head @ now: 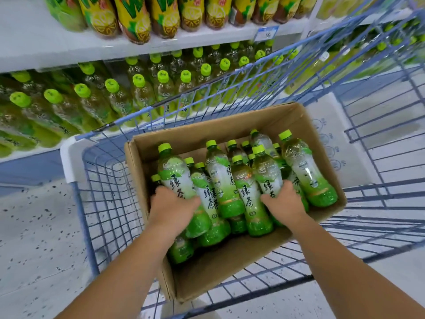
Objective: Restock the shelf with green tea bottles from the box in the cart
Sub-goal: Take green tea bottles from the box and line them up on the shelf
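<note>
An open cardboard box sits tilted in a blue wire cart. Several green tea bottles with green caps lie and lean inside it. My left hand grips the leftmost bottle around its middle. My right hand grips another bottle near the box's right side. The near part of the box floor is bare cardboard. Beyond the cart, the lower shelf holds rows of the same green tea bottles.
The upper shelf carries yellow-labelled lemon tea bottles. The cart's wire rim stands between the box and the shelves. Speckled grey floor lies to the left. More green bottles show through the cart's far right wire.
</note>
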`<state>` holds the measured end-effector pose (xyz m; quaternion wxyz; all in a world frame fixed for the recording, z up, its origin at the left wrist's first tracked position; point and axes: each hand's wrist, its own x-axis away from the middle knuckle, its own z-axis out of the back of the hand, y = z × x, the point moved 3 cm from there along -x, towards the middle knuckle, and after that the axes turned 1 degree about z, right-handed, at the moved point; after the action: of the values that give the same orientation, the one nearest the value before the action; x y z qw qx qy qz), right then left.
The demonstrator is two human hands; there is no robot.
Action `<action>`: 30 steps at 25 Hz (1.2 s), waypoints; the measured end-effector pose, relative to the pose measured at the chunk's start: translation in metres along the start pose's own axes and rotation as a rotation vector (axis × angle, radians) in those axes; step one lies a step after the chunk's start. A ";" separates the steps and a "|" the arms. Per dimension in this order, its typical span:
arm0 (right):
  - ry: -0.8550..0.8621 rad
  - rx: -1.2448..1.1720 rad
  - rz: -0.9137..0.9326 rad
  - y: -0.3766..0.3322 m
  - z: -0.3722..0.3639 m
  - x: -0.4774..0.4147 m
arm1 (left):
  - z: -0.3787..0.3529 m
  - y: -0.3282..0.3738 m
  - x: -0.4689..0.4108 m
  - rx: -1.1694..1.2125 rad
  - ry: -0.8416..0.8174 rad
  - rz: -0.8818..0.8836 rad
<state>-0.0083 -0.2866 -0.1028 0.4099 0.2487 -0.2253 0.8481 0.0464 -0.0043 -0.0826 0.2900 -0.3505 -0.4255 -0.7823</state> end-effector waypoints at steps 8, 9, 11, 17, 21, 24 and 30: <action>-0.196 -0.281 -0.025 -0.026 0.016 0.045 | 0.002 -0.001 0.012 0.042 -0.172 -0.022; -0.224 -0.320 -0.023 -0.032 0.014 0.057 | 0.003 -0.002 0.016 0.038 -0.205 -0.032; -0.250 -0.419 -0.016 -0.049 0.006 0.084 | 0.007 0.002 0.029 0.049 -0.280 -0.071; -0.152 -0.526 0.075 -0.103 -0.016 0.154 | 0.066 0.001 0.061 0.160 -0.389 -0.228; -0.129 -0.477 0.150 -0.153 -0.019 0.206 | 0.142 -0.010 0.070 0.198 -0.368 -0.328; -0.134 -0.486 0.224 -0.202 -0.023 0.250 | 0.210 -0.024 0.072 0.197 -0.315 -0.322; -0.181 -0.498 0.367 -0.320 -0.082 0.320 | 0.344 -0.061 0.055 0.298 -0.186 -0.372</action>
<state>0.0583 0.1280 0.0847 0.2768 0.1704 -0.5027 0.8010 0.0720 0.3151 0.0676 0.1492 -0.2901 -0.6182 -0.7151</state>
